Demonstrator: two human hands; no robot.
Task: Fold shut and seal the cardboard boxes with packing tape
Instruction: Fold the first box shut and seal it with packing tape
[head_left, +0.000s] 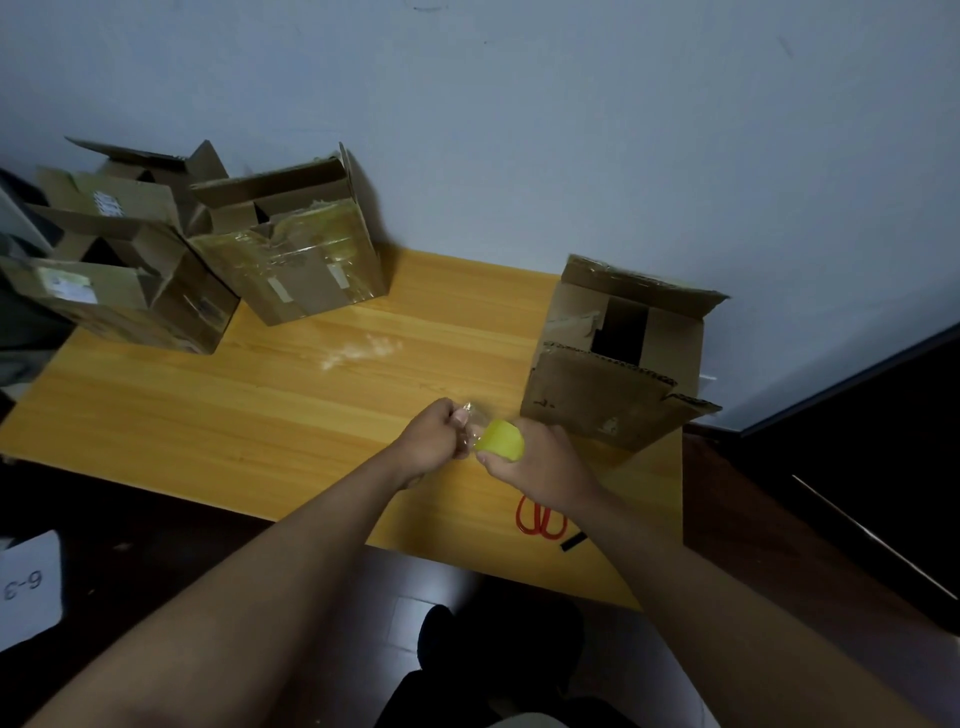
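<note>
I'm gripping the yellow tape roll (501, 440) in my right hand (540, 467), my left hand (436, 434) pinching its loose end (470, 423), above the table (260, 415) near the open box (618, 358). Pulling straight, keeping tension to avoid the strip folding onto itself.

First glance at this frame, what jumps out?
The yellow tape roll at the table's middle: the right hand grips it while the left hand pinches the clear tape end. An open cardboard box stands just right of the hands. Red scissors lie at the near edge, under the right forearm.
</note>
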